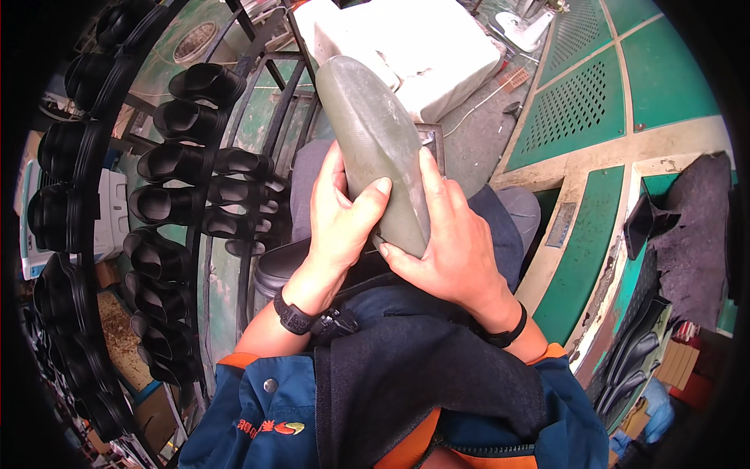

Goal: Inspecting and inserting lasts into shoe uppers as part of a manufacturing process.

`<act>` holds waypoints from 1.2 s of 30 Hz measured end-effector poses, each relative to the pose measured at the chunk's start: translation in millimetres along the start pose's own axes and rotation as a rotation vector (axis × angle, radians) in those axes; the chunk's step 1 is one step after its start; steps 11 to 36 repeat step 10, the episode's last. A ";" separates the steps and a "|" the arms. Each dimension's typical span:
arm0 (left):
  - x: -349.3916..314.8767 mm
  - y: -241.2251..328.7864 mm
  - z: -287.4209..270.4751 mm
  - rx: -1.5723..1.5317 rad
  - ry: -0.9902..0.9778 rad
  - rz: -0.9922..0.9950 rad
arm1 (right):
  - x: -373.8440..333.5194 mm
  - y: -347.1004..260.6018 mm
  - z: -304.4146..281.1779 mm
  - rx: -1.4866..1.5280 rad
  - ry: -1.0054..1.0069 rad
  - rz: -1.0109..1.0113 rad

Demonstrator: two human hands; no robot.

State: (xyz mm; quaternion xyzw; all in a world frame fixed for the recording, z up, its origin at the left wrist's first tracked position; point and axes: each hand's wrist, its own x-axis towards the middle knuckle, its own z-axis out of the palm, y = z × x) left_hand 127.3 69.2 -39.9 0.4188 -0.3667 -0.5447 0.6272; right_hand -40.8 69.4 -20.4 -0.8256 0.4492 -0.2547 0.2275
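Observation:
A grey-green shoe last [367, 117] is held up over my lap, its rounded toe pointing away and a little left. My left hand [341, 211] wraps round its left side, the thumb lying across the upper surface. On the opposite side my right hand [457, 238] grips the nearer end, with fingers along the edge and thumb at the near tip. The undersides of the last and some fingertips are hidden. Beneath it, a dark rounded item [277, 266] lies by my lap, partly covered by my left wrist.
Racks to the left carry many black shoes [176, 164]. Ahead stands a large white block [414, 39]. At right is a green cabinet [574, 109] with perforated panels, near a dark cloth [695, 234] and several black shoe pieces [633, 359].

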 end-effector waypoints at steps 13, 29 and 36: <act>0.3 -4.5 -5.3 -0.008 -0.035 0.027 | -0.2 0.9 0.5 0.001 -0.007 0.009; 0.3 -4.5 -5.3 -0.008 -0.035 0.027 | -0.2 0.9 0.5 0.001 -0.007 0.009; 0.3 -4.5 -5.3 -0.008 -0.035 0.027 | -0.2 0.9 0.5 0.001 -0.007 0.009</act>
